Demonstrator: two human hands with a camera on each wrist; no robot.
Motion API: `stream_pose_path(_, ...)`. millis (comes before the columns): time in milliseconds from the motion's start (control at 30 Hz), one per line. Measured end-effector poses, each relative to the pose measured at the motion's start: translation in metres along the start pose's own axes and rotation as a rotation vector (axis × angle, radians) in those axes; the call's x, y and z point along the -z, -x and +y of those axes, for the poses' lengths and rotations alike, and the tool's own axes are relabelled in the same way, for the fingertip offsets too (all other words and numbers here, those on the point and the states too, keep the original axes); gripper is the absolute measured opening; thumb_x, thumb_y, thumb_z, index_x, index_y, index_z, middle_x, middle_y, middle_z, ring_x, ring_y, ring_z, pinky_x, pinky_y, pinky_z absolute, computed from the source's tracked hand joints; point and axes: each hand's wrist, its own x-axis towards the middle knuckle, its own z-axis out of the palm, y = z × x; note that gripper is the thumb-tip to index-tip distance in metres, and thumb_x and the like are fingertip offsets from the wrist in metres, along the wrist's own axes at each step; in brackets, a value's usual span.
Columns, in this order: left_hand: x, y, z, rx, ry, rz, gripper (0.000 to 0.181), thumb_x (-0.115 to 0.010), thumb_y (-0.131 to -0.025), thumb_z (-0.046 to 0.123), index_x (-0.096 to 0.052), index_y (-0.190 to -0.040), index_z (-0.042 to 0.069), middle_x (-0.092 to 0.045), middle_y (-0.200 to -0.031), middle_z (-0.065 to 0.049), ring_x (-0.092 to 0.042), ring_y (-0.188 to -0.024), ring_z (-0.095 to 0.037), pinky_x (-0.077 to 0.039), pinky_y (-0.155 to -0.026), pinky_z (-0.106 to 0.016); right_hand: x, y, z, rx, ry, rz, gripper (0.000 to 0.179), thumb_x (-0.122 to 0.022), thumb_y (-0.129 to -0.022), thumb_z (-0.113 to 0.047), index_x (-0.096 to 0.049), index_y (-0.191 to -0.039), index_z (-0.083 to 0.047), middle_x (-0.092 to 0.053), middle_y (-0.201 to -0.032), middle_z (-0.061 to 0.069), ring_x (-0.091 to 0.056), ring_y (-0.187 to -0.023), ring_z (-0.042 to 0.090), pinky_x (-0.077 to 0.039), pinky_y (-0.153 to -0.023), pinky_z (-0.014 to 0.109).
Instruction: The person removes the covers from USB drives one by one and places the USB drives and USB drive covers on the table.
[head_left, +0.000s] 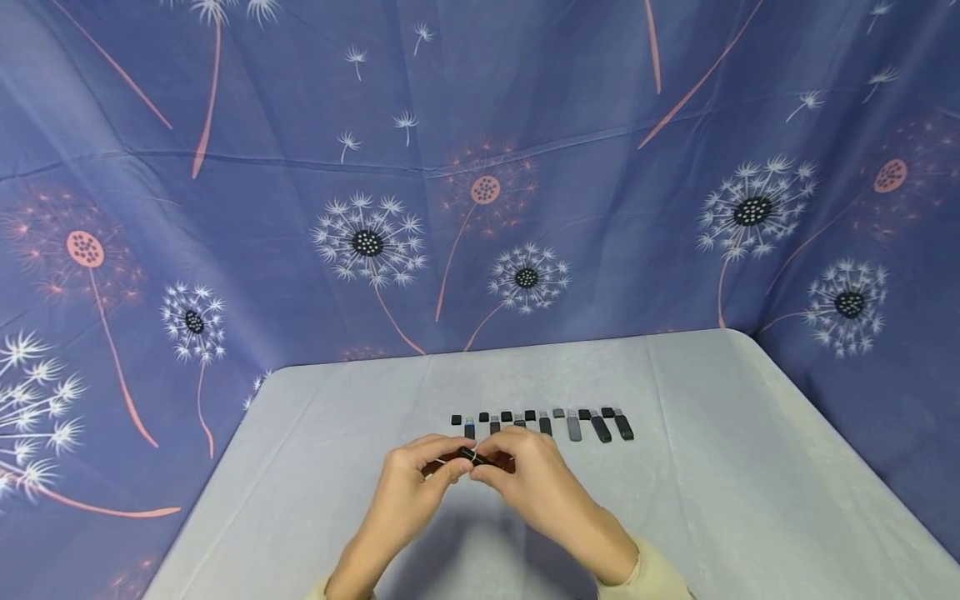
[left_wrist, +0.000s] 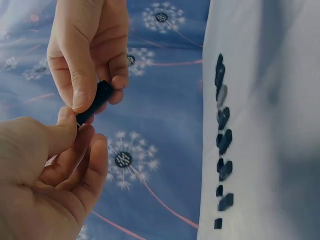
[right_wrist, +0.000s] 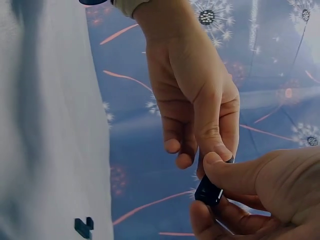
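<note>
Both hands meet over the near part of the table around a small black USB stick (head_left: 474, 456). My right hand (head_left: 536, 479) pinches its body (right_wrist: 208, 192) between thumb and fingers. From the other side, my left hand (head_left: 408, 483) grips the end of it with thumb and forefinger, and these fingertips mostly cover that end. In the left wrist view, the right thumb lies along the dark stick (left_wrist: 96, 102). The thumb tips of both hands are close together there. A thin light line shows at the stick's end near the left fingertips.
Behind the hands, a row of uncapped USB sticks (head_left: 573, 427) lies on the white-covered table (head_left: 720, 467), mostly black with one grey. Small caps (head_left: 456, 420) lie beside them. A blue dandelion-print cloth (head_left: 600, 208) hangs around the table's back and sides.
</note>
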Motion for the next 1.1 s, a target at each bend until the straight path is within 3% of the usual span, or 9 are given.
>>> stream_pose_path(167,-0.002,0.0,0.01,-0.072,0.02,0.012,0.023,-0.075,-0.093,0.019,-0.079,-0.114,0.011,-0.077,-0.103,0.008,-0.071,-0.086,-0.005,-0.061,-0.071,-0.026,0.009,0.006,-0.003,0.007,-0.023,0.027,0.01,-0.084,-0.085,-0.011,-0.078,-0.093,-0.014,-0.071,-0.089,-0.007,-0.065,-0.08,0.002,-0.058,-0.071,0.021)
stream_pose_path(367,-0.009,-0.001,0.018,-0.152,0.071,0.036,0.023,-0.077,-0.091,0.018,-0.078,-0.115,0.017,-0.077,-0.103,0.005,-0.072,-0.089,-0.007,-0.062,-0.072,-0.03,0.02,0.016,-0.003,0.061,-0.037,0.078,0.009,-0.082,-0.089,-0.016,-0.078,-0.097,-0.017,-0.071,-0.093,-0.009,-0.067,-0.083,0.003,-0.058,-0.073,0.023)
stream_pose_path(533,-0.017,-0.003,0.025,-0.192,0.104,0.034,0.025,-0.078,-0.091,0.016,-0.078,-0.116,0.015,-0.076,-0.103,0.002,-0.073,-0.091,-0.009,-0.062,-0.074,-0.029,0.027,0.023,-0.002,0.107,-0.021,0.125,0.01,-0.081,-0.09,-0.021,-0.077,-0.098,-0.017,-0.071,-0.094,-0.009,-0.067,-0.081,0.003,-0.059,-0.07,0.022)
stream_pose_path(767,-0.025,-0.007,0.032,-0.246,0.065,0.024,0.024,-0.077,-0.093,0.018,-0.077,-0.117,0.017,-0.075,-0.101,0.006,-0.071,-0.09,-0.006,-0.061,-0.076,-0.025,0.034,0.028,0.003,0.117,-0.007,0.169,0.012,-0.084,-0.086,-0.015,-0.077,-0.096,-0.016,-0.072,-0.092,-0.01,-0.068,-0.081,0.001,-0.06,-0.07,0.023)
stream_pose_path(967,-0.028,-0.011,0.035,-0.302,0.054,0.012,0.026,-0.075,-0.094,0.015,-0.075,-0.12,0.012,-0.075,-0.103,0.001,-0.07,-0.089,-0.007,-0.06,-0.075,-0.022,0.041,0.029,0.005,0.122,0.027,0.19,0.016,-0.085,-0.083,-0.011,-0.077,-0.096,-0.017,-0.076,-0.092,-0.011,-0.071,-0.083,0.001,-0.06,-0.072,0.022)
stream_pose_path(1100,-0.031,-0.016,0.037,-0.374,0.005,0.014,0.026,-0.074,-0.095,0.013,-0.074,-0.121,0.009,-0.076,-0.103,-0.001,-0.07,-0.088,-0.008,-0.057,-0.071,-0.016,0.045,0.029,0.004,0.135,0.051,0.219,0.016,-0.085,-0.083,-0.012,-0.078,-0.098,-0.015,-0.079,-0.093,-0.007,-0.074,-0.082,0.005,-0.06,-0.07,0.021)
